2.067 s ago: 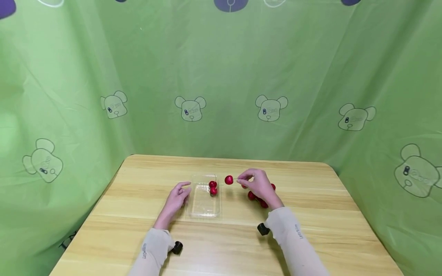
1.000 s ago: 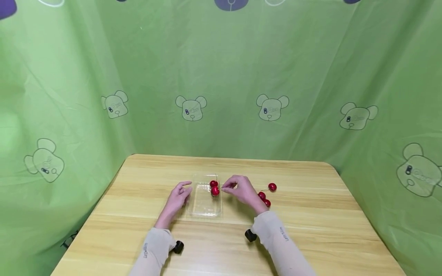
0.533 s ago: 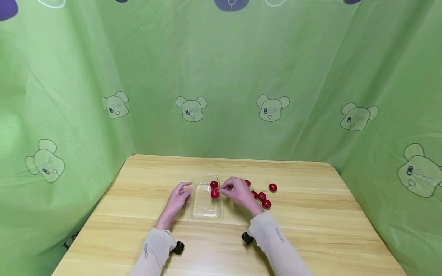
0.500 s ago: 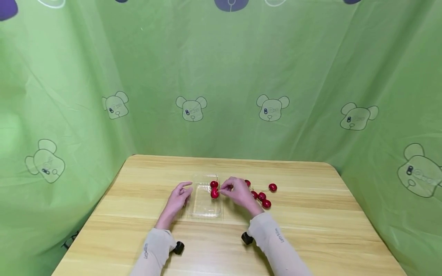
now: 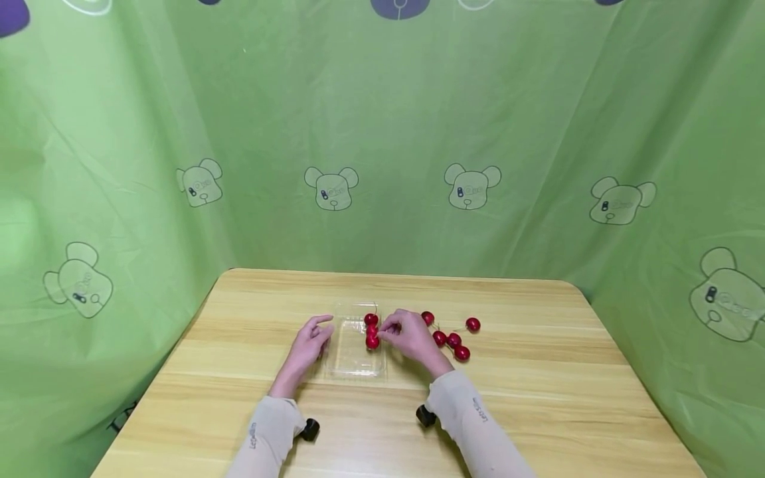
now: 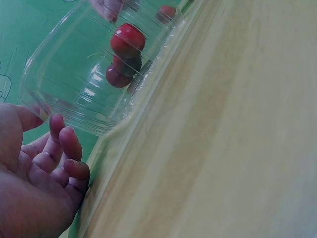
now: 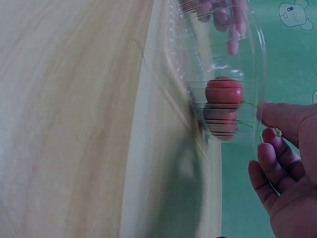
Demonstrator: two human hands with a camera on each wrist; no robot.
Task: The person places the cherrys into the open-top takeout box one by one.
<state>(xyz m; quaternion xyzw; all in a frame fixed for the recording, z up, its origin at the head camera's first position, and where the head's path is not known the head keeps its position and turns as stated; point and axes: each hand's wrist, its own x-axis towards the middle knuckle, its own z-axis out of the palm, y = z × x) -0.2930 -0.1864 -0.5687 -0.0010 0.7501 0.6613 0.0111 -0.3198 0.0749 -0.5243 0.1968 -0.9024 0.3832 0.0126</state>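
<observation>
A clear plastic container [image 5: 352, 373] stands on the table, with three red cherries in a row along its right side: a far one [image 5: 371, 319], a middle one [image 5: 372, 330] and a near one [image 5: 373, 342]. My right hand [image 5: 411, 334] is at the container's right rim, thumb and fingertip pinching a thin green stem beside the cherries. In the right wrist view, two cherries [image 7: 224, 91] show through the clear wall next to my thumb. On the other side, my left hand [image 5: 309, 342] rests with loosely bent fingers, fingertips right at the container's left rim [image 6: 74, 121].
Several loose cherries [image 5: 454, 340] with stems lie on the wooden table [image 5: 538, 385] right of the container, just beyond my right hand. One cherry [image 5: 473, 324] lies farther right. A green curtain [image 5: 382, 239] hangs behind and beside the table.
My right hand has carried a cherry by its stem leftward from the loose ones into the container, then slightly nearer. Three cherries now show there instead of two. My left hand has stayed in place.
</observation>
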